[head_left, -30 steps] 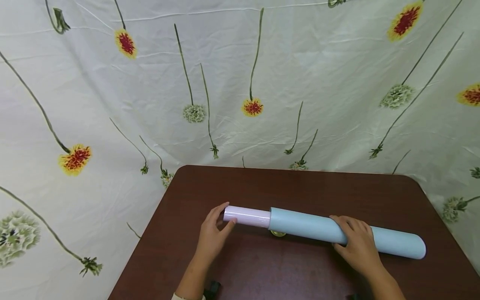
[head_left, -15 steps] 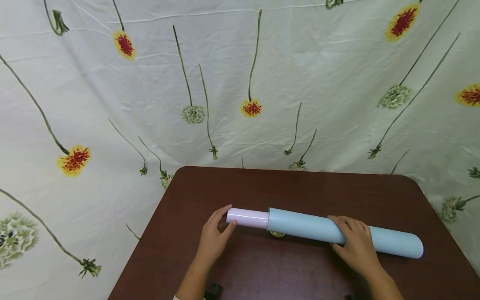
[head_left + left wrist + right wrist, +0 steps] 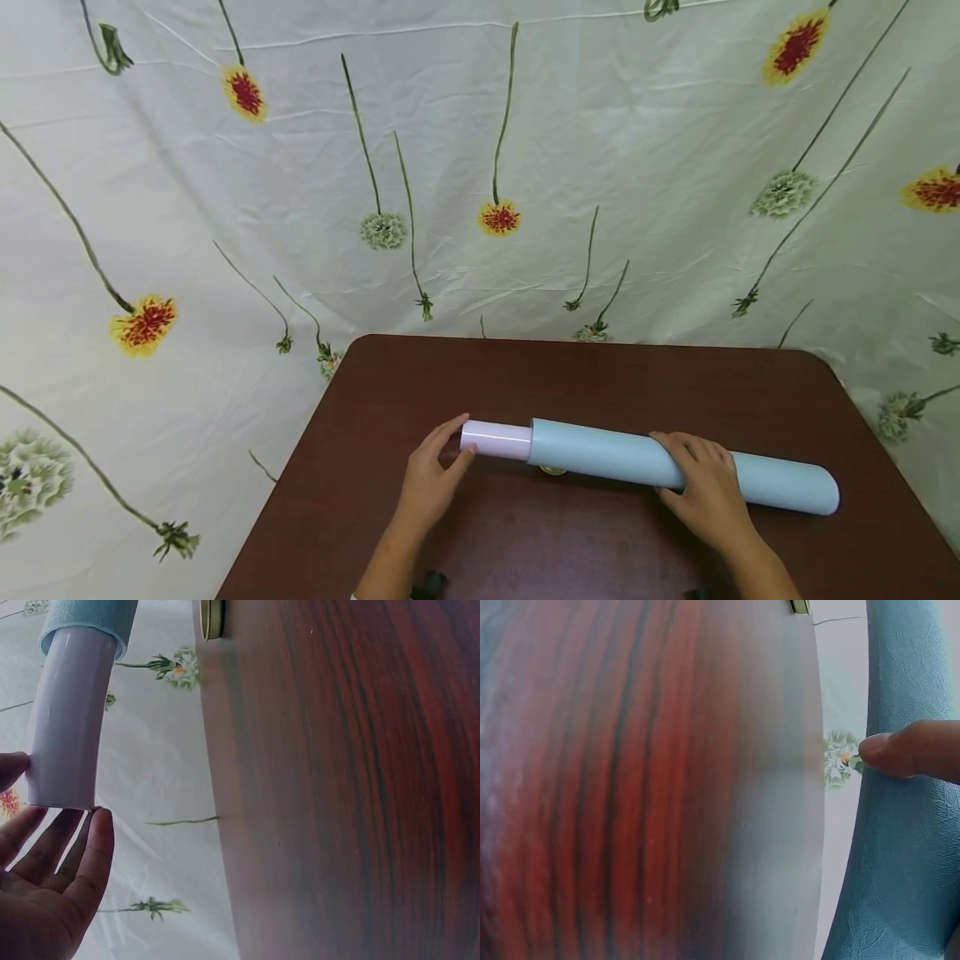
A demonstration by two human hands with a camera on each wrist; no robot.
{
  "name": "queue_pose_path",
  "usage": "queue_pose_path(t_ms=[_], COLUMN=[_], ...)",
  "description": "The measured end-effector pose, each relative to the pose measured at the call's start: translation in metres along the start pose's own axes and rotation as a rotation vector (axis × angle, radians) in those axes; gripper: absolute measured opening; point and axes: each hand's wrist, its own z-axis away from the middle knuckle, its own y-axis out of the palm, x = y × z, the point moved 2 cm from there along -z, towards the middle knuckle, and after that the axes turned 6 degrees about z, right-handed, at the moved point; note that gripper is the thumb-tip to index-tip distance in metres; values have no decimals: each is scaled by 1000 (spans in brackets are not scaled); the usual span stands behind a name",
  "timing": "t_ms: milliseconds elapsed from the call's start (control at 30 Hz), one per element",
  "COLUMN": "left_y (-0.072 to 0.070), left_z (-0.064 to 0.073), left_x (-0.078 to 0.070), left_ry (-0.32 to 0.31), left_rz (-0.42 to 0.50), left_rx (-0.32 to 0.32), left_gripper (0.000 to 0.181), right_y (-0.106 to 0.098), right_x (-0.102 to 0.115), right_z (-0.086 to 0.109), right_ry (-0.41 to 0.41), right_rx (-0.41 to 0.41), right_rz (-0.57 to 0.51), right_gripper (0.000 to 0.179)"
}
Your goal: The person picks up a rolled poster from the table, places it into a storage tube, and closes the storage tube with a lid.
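Note:
A long light-blue tube (image 3: 600, 450) with a finely textured surface lies slanted above the dark table. Out of its left end sticks a narrower, glossy lilac roll (image 3: 497, 439). My left hand (image 3: 429, 482) holds the roll's outer end; in the left wrist view its thumb touches one side and the fingertips (image 3: 101, 817) meet the end. With my right hand (image 3: 705, 492) I grip the blue tube right of its middle, fingers over the top. The right wrist view shows the thumb (image 3: 900, 750) against the tube's side. How far the roll reaches inside is hidden.
A gold-coloured round lid or tin (image 3: 212, 619) sits by the tube's left end, partly covered by it in the head view. The dark brown wooden table (image 3: 570, 375) has rounded far corners. Behind it hangs a white flower-printed cloth (image 3: 450, 167).
My left hand has moved right, and less of the lilac roll now shows outside the blue tube. My right hand keeps its grip; the view has shifted slightly.

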Motion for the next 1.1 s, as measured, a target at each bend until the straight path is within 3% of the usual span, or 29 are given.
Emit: queue_pose_path(t_ms=[367,1100], left_y=[3,10], left_z=[1,1], left_x=[1,-2], left_ry=[-53,-18], left_rz=[-7,38], left_rx=[26,46], left_gripper=[45,43], right_y=[3,3], right_x=[2,7], right_z=[-1,-1], right_ry=[-12,-17], right_rx=[-7,-8], right_rz=[2,-6], right_gripper=[88,89])
